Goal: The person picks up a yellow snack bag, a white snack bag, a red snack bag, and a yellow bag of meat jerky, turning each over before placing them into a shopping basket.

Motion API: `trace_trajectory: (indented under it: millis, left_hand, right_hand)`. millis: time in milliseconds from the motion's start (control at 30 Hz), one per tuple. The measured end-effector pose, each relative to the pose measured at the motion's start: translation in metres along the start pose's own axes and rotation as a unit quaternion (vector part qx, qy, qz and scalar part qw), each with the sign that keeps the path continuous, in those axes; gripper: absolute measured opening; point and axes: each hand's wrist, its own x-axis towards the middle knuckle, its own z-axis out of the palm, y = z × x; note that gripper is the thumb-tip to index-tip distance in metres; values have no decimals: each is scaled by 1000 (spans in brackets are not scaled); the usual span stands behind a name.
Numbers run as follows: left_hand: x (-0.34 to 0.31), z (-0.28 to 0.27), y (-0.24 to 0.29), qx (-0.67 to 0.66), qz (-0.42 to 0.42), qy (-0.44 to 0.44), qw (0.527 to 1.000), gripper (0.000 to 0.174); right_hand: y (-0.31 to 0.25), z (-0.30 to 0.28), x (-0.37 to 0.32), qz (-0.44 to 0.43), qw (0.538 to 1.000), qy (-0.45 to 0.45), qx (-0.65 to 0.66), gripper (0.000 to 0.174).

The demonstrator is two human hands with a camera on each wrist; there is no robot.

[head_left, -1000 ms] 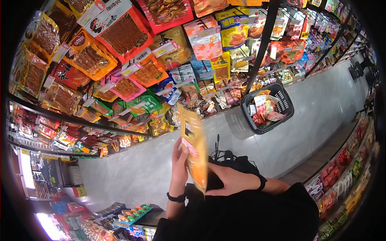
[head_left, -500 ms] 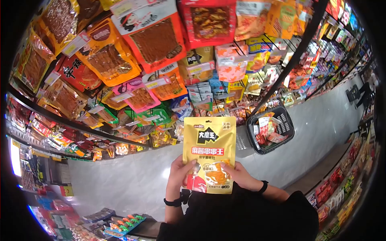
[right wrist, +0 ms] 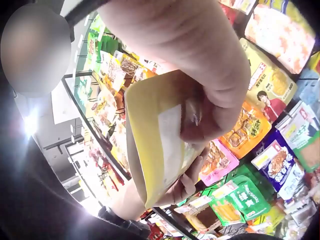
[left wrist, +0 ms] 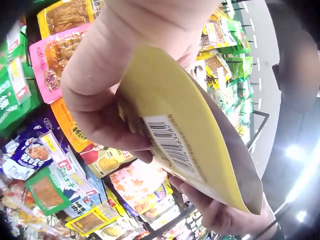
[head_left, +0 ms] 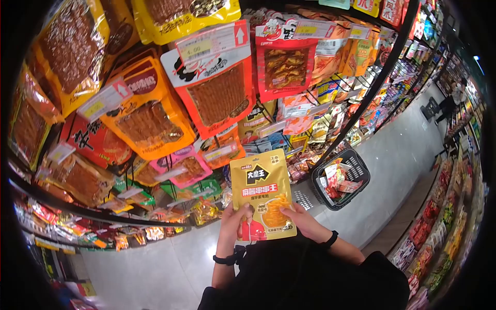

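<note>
A gold snack pouch point(head_left: 261, 199) with printed Chinese lettering and a picture of food faces the head camera, tilted slightly. My left hand point(head_left: 233, 225) pinches its lower left side, thumb on the front. On the opposite side, my right hand point(head_left: 304, 223) grips the lower right edge, its thumb also in front. From the left wrist, the back of the pouch shows a barcode point(left wrist: 161, 137), with fingers point(left wrist: 127, 140) curled behind. The right wrist view shows fingers point(right wrist: 200, 125) bent against the pouch back as well.
Racks of hanging snack packets, among them a red-and-white packet point(head_left: 219, 95) and an orange packet point(head_left: 147, 124), rise in front of me. A black shopping basket point(head_left: 340, 205) with packets inside stands on the grey floor point(head_left: 385, 170). More shelves point(head_left: 431, 232) line the right.
The pouch has turned from edge-on to face the head camera, then tilted a little. My right hand, earlier beside it, now grips its right edge. The head view has shifted over the racks.
</note>
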Motion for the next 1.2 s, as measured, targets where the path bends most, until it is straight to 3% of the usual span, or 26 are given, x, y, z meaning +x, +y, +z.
trace_trajectory:
  millis: [267, 567, 733, 1067, 1200]
  left_hand:
    - [60, 38, -3, 113, 46, 13, 992, 17]
    - [83, 98, -12, 140, 112, 33, 983, 25]
    - [84, 104, -46, 140, 176, 108, 968, 27]
    - [104, 134, -46, 122, 174, 201, 956, 18]
    - [108, 133, -58, 112, 189, 228, 949, 24]
  right_hand:
    - [-22, -51, 47, -28, 996, 72, 36, 32]
    - [-65, -117, 87, -76, 997, -13, -22, 31]
    - [-81, -143, 100, -70, 990, -96, -74, 31]
    - [-99, -159, 150, -6, 990, -125, -60, 32]
    - [-99, -161, 157, -6, 988, -133, -76, 31]
